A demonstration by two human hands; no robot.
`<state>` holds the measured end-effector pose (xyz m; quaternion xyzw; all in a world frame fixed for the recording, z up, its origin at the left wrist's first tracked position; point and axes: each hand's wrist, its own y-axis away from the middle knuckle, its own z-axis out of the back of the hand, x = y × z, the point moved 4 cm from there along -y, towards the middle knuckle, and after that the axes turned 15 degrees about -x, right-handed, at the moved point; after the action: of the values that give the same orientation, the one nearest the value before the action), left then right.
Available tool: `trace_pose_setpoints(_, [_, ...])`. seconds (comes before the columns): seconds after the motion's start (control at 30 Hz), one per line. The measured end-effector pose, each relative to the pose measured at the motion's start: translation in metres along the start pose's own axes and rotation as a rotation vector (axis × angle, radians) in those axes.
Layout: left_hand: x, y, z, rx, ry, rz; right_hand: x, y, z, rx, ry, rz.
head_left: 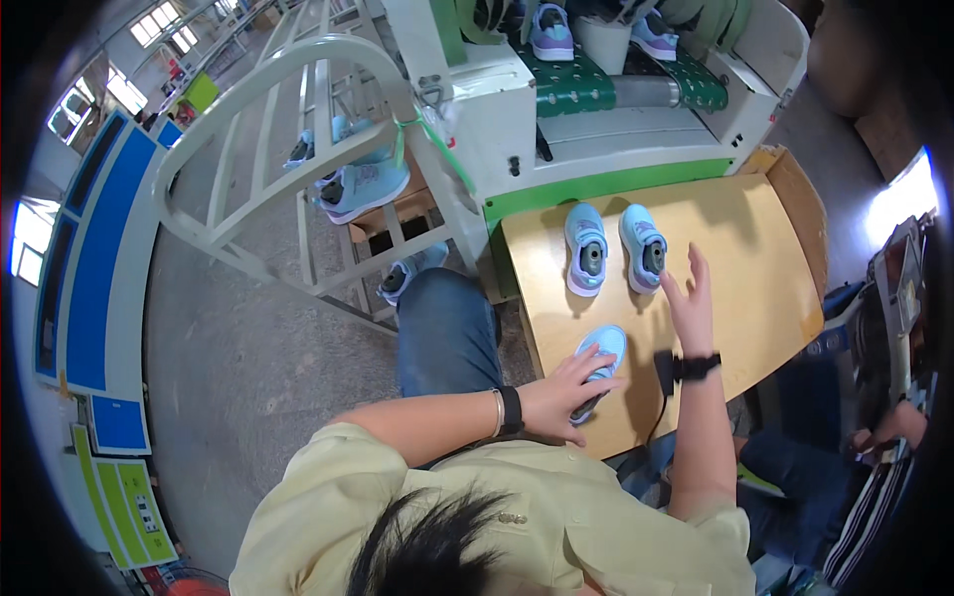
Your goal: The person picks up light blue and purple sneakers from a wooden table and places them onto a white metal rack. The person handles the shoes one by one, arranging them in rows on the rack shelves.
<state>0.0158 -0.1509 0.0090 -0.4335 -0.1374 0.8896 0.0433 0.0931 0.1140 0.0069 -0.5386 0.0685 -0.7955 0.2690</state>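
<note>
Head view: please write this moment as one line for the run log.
left hand: resting on near blue shoe | right hand: open, empty, beside shoe pair | surface: wooden table

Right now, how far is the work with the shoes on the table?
Two shoes stand side by side at the table's far end. The left hand rests on a third shoe near the front edge; the right hand hovers open. More shoes wait on the conveyor.
</note>
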Motion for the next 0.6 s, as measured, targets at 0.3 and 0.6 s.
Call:
trace_pose_setpoints(0.3, [0.005,-0.024,0.033,-0.251,0.709,0.519,-0.009,0.025,-0.04,0.169,-0.14,-0.124])
trace_pose_setpoints(0.6, [-0.017,-0.231,0.235,-1.092,-0.2,-0.086,0.024,0.127,0.035,0.042,0.09,-0.216])
